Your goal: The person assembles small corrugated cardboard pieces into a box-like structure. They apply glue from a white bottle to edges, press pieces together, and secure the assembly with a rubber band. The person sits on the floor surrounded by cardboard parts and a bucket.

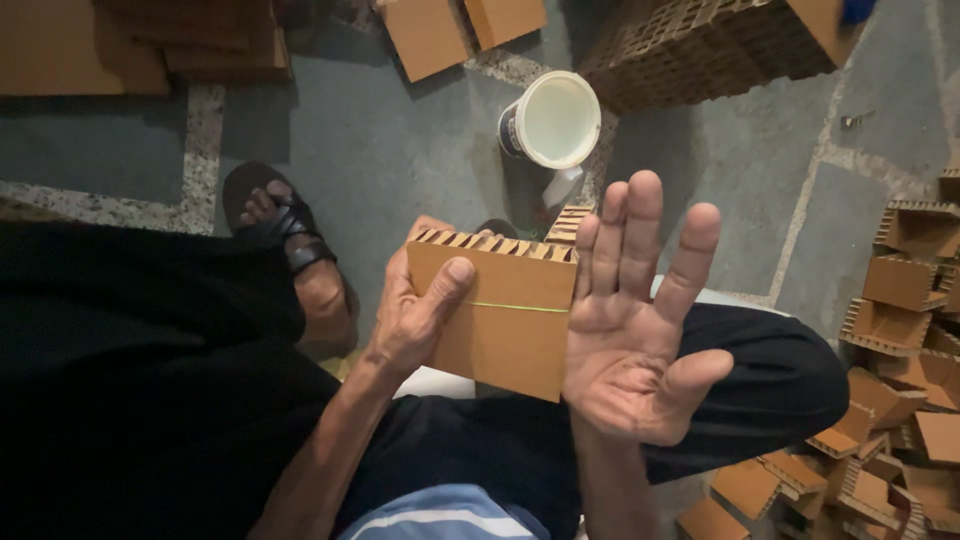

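You have one bundle of cardboard pieces point(495, 320) in hand, a flat brown stack with zigzag edges along its top and a single thin yellow-green rubber band point(520, 307) around its middle. Just beyond the bundle stands one white plastic cup point(552, 120) with a dark band on its side, mouth open and turned toward you, on the grey floor point(380, 140). A second small stack of cardboard point(568, 222) peeks out just behind the bundle.

To the right of your right hand lies a loose heap of brown cardboard pieces point(900, 400), too many and too overlapped to count. Farther off, past the cup, sits one large block of cardboard lattice point(700, 45), and two flat brown sheets point(460, 25) lie beside it.

Your left hand point(415, 315) has its grip closed on the bundle's left edge, thumb pressed across the front face, fingers behind. Your right hand point(635, 330) is wide open, palm toward you, all five fingers spread; its heel lies against the bundle's right edge and it holds nothing. One sandalled foot point(290, 240) rests on the floor left of your left hand.
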